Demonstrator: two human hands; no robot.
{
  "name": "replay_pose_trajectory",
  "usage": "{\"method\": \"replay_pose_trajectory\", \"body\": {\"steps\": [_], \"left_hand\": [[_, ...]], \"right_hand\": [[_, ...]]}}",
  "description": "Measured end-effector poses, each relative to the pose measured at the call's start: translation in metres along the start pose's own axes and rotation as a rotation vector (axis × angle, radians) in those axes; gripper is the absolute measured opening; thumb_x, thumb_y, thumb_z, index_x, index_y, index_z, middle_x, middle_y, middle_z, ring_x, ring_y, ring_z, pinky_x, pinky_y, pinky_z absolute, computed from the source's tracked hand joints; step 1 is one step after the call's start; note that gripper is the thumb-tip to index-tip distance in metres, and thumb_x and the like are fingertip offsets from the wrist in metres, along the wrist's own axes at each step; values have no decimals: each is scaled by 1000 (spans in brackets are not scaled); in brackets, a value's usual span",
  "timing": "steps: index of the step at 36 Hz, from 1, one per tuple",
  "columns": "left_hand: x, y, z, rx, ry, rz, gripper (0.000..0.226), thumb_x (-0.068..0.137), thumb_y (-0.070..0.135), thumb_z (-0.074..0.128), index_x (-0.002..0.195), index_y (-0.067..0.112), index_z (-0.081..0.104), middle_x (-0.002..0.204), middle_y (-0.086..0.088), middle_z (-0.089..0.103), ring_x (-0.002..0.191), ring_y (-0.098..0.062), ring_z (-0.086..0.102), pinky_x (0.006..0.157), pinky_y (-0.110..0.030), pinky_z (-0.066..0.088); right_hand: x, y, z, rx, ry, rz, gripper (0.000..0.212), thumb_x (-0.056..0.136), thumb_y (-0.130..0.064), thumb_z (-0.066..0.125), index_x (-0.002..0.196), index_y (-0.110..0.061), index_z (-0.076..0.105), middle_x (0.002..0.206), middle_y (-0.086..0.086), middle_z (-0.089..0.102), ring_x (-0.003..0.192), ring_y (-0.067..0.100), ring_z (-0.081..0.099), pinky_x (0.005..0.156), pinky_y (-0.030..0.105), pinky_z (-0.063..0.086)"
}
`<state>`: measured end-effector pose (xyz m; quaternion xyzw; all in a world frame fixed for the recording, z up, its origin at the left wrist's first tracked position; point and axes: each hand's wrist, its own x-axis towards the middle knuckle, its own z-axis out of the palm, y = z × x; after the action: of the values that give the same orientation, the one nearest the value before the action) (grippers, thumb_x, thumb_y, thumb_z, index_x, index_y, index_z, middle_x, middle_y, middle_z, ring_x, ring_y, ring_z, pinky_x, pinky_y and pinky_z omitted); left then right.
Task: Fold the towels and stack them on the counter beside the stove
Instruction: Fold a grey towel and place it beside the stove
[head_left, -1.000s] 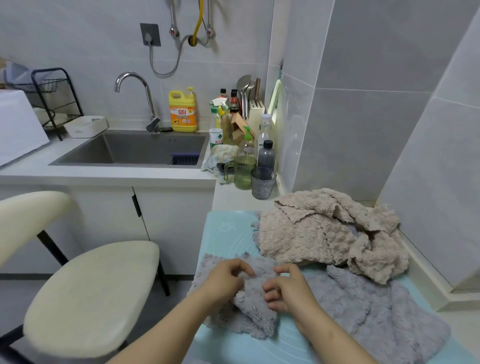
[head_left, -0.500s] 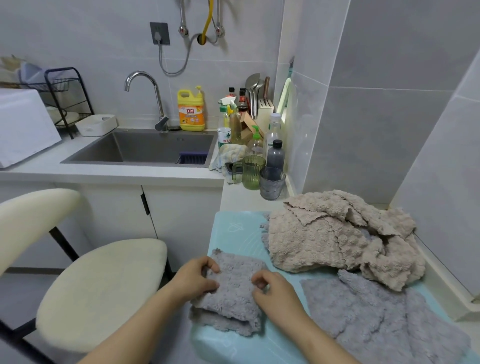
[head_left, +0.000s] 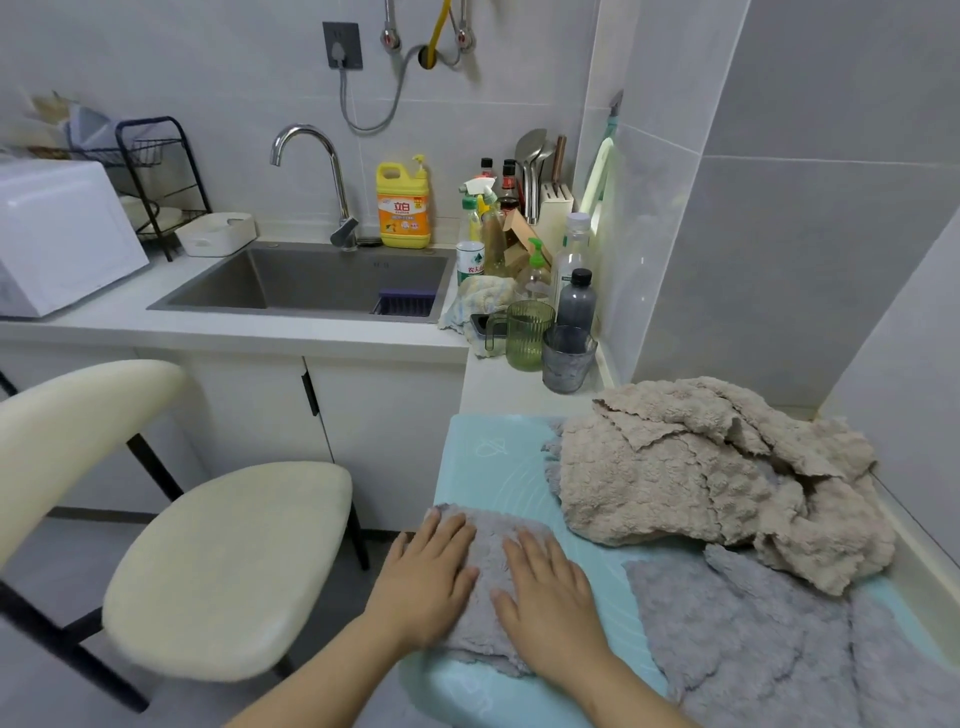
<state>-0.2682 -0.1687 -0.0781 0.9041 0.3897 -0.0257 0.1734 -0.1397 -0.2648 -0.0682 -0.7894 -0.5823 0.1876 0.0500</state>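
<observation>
- Two hands are showing: left hand (head_left: 427, 574), right hand (head_left: 546, 597).
- Grey towels are numbering at least two: folded grey towel (head_left: 489, 551), spread grey towel (head_left: 753, 639).
- Beige towels (head_left: 675, 483) are forming one heap; count indeterminable.
- Two cups are standing: green cup (head_left: 527, 336), grey cup (head_left: 566, 359).
- One chair (head_left: 228, 566) is standing.

Bare mat (head_left: 483, 462) ahead — beige towel heap (head_left: 691, 478) right, cups (head_left: 566, 358) beyond.

A single wide-angle view looks out from the person's head, facing forward and tilted down. It sits close above the left hand (head_left: 426, 577) and right hand (head_left: 550, 587), whose forearms enter from the bottom edge. The tabletop (head_left: 498, 387) stretches away beyond the hands and to the right of them. The sink (head_left: 311, 283) lies farther off, beyond the left hand. Wall lines bow toward the frame's edges.
</observation>
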Motion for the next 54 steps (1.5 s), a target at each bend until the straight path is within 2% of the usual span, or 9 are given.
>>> {"method": "replay_pose_trajectory", "body": {"steps": [6,9,11,18,28,35,42,46,54], "left_hand": [[-1,-5,13,85,-20,-36,121,51,73,-43,150,29,13,156,15,1,147,-15,0,116,-45,11],[2,-9,12,192,71,-4,81,95,55,-6,121,23,64,131,6,58,116,-20,60,82,-39,54],[3,-11,13,240,100,-7,75,99,48,1,106,24,72,114,5,69,95,-20,70,65,-32,57],[-3,10,2,13,12,-194,56,93,57,28,145,37,22,157,0,7,129,-29,33,101,-35,36],[-23,15,-21,-618,90,-464,72,71,24,77,130,14,36,120,-10,55,106,-28,56,84,-32,45],[-52,20,-51,-1133,-133,-572,51,70,17,81,112,0,58,99,-12,67,83,-25,63,65,-32,50],[-118,45,-61,-1443,-308,-463,24,89,26,60,99,5,61,74,-12,73,78,-27,66,63,-34,51],[-159,50,-40,-1400,-204,-413,32,92,19,56,121,6,53,101,-15,69,87,-28,66,65,-35,53],[-244,107,-6,-1182,-138,-178,65,93,17,57,146,22,20,136,-13,47,111,-29,56,94,-40,48]], "right_hand": [[1,7,15,-3,-53,60,124,34,-72,-42,148,-36,-7,156,-12,-16,145,20,-15,115,43,-5],[4,5,10,0,-98,77,93,69,-78,-17,149,-33,-6,157,-9,-15,145,22,-14,115,45,-4],[4,0,1,-16,-137,82,62,95,-55,14,150,-29,-3,157,-6,-14,145,24,-11,115,47,-1],[-11,-10,-4,276,127,159,63,91,-34,54,145,-21,22,155,1,11,137,21,24,109,29,26],[-29,-15,-10,1334,-67,440,23,80,1,65,102,-3,58,87,5,66,74,16,63,48,16,48],[-65,-20,-20,1734,-121,407,24,85,-3,60,109,-6,60,98,17,71,87,31,69,71,37,57],[-133,-29,-19,1759,0,400,14,88,-13,59,101,-11,62,76,8,74,60,21,70,42,24,49],[-180,-43,-2,1720,106,456,31,88,-13,59,118,-11,56,104,14,69,85,29,67,50,30,54],[-314,-50,22,1650,316,517,23,90,-10,56,113,-10,58,96,10,70,75,22,66,46,23,50]]}}
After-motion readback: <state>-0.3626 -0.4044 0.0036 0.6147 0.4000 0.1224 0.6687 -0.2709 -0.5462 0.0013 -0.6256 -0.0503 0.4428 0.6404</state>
